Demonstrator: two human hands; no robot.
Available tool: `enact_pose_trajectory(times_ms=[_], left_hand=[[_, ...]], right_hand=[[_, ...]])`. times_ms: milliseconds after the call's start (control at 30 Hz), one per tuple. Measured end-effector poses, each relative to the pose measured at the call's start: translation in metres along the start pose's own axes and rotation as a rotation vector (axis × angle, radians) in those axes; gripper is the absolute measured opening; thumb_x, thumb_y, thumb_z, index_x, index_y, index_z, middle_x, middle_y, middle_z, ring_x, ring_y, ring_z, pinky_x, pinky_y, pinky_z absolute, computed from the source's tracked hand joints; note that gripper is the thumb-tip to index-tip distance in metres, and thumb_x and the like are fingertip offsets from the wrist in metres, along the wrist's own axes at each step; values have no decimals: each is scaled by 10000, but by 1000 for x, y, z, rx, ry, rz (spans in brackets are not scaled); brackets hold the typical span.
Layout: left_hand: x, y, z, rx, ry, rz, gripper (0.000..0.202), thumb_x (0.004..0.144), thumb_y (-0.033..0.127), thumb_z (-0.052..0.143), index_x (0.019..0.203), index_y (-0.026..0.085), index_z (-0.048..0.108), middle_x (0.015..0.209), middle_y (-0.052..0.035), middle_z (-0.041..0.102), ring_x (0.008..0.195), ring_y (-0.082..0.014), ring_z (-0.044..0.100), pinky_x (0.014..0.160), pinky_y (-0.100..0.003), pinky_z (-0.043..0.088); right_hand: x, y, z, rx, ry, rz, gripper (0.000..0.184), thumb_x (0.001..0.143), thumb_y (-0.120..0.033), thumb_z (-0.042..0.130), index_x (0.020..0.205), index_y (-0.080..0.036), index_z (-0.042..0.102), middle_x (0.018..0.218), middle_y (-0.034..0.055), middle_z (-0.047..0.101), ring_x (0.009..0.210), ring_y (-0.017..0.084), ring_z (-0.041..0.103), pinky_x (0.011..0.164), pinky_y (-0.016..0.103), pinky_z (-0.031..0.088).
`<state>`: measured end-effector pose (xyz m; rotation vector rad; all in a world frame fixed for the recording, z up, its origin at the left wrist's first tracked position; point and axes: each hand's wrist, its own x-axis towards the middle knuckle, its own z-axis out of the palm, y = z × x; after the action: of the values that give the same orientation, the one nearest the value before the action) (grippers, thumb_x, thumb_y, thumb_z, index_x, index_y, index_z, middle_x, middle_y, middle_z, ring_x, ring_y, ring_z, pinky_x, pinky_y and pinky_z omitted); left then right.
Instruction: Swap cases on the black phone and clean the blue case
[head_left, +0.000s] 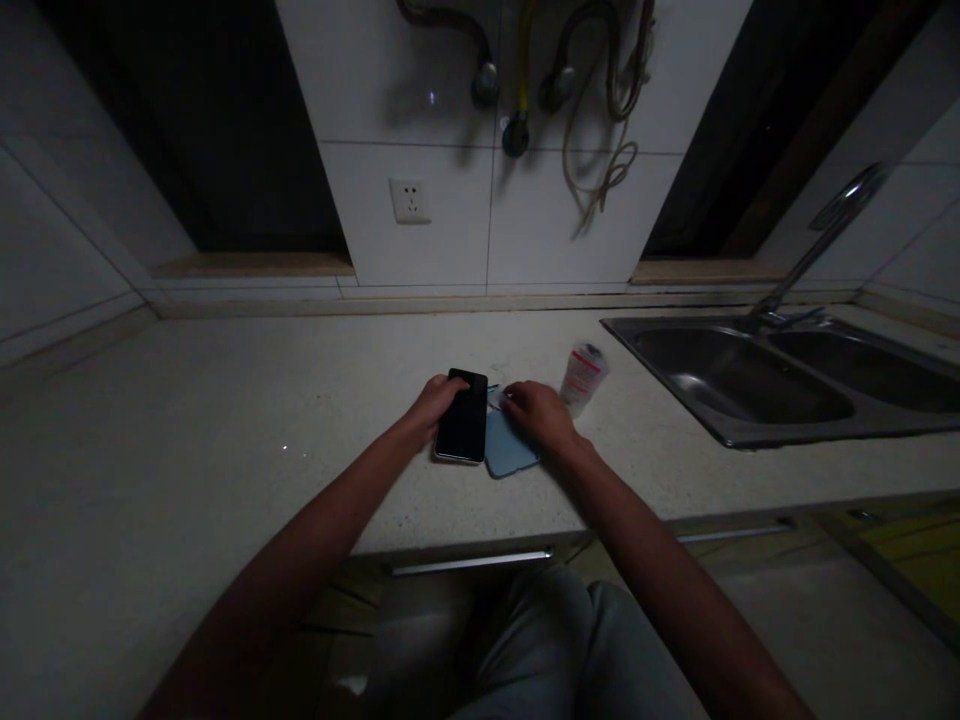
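Phone, centre of frame: black face, pale lower edge. Flat piece, immediately right: muted blue, no pattern noted. Cup, right of centre: whitish, red bands, dark top. Countertop, across mid-frame: off-white, faintly speckled. Wall tiles, upper centre: white, dark joint lines. Pipe, top centre: yellow. Sink, right: metallic grey. Trousers, bottom centre: grey. Cabinet front, lower right: yellow.
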<state>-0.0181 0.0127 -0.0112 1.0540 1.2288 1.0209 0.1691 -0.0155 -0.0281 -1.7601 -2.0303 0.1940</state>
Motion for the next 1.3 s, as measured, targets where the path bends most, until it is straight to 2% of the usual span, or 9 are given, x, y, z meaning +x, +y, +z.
enact_pose_trajectory(times_ms=[200, 333, 467, 600, 667, 767, 900, 1133, 1300], left_hand=[[0, 2, -2, 0, -38, -18, 54, 706, 193, 620, 697, 165, 575, 600, -12, 612, 564, -147, 583, 531, -234, 422], [0, 3, -4, -4, -48, -18, 60, 698, 197, 629, 709, 167, 579, 596, -18, 617, 552, -152, 588, 533, -241, 442], [0, 4, -6, -35, -63, -35, 100, 686, 204, 637, 757, 174, 573, 627, -36, 649, 571, -182, 623, 574, -286, 493], [0, 4, -7, -35, -61, -46, 123, 673, 212, 648, 756, 175, 565, 627, -48, 655, 566, -195, 631, 580, -305, 501], [0, 4, -7, -39, -61, -44, 106, 672, 207, 641, 742, 176, 568, 614, -46, 650, 559, -190, 627, 569, -295, 494], [2, 3, -7, -19, -39, -35, 74, 676, 206, 636, 697, 177, 571, 561, -20, 614, 524, -166, 592, 524, -262, 459], [4, 3, -9, -12, -13, -7, 68, 669, 201, 633, 640, 164, 584, 542, -10, 593, 507, -143, 553, 493, -238, 413], [7, 4, -13, -82, -51, 13, 96, 657, 165, 623, 585, 165, 560, 518, -2, 552, 510, -131, 519, 490, -225, 395], [6, 4, -13, -179, -143, -19, 31, 636, 109, 595, 649, 136, 588, 614, -37, 608, 608, -149, 575, 606, -247, 470]], right_hand=[[0, -1, -4, 159, 131, 96, 259, 916, -333, 533, 930, -190, 748, 930, 76, 754, 856, 198, 678, 747, 277, 464], [-1, 2, -1, 182, 240, 172, 278, 891, -270, 526, 1072, -167, 711, 915, 105, 748, 809, 216, 678, 759, 317, 488], [0, 4, 2, 264, 352, 86, 416, 875, -231, 494, 1261, -118, 598, 1038, 142, 716, 852, 232, 668, 830, 378, 506], [1, 1, 3, 283, 388, 15, 411, 876, -244, 503, 1252, -100, 587, 1075, 150, 695, 883, 229, 657, 842, 373, 506], [0, -1, 3, 242, 324, -3, 325, 903, -275, 501, 1154, -128, 647, 1033, 132, 710, 865, 215, 659, 819, 346, 501], [-2, -5, 3, 156, 127, 2, 258, 925, -331, 518, 971, -173, 716, 929, 103, 740, 845, 209, 674, 779, 313, 486], [-2, -7, 3, 187, -8, 40, 213, 879, -294, 583, 937, -161, 738, 909, 108, 753, 844, 216, 690, 746, 296, 480], [3, -8, 12, 719, -66, 298, 221, 809, -251, 660, 1007, -153, 668, 765, 38, 710, 623, 146, 640, 541, 233, 485], [-2, -16, 13, 1187, -140, 430, 306, 747, -177, 723, 1012, -180, 571, 697, -9, 642, 531, 126, 591, 423, 227, 499]])
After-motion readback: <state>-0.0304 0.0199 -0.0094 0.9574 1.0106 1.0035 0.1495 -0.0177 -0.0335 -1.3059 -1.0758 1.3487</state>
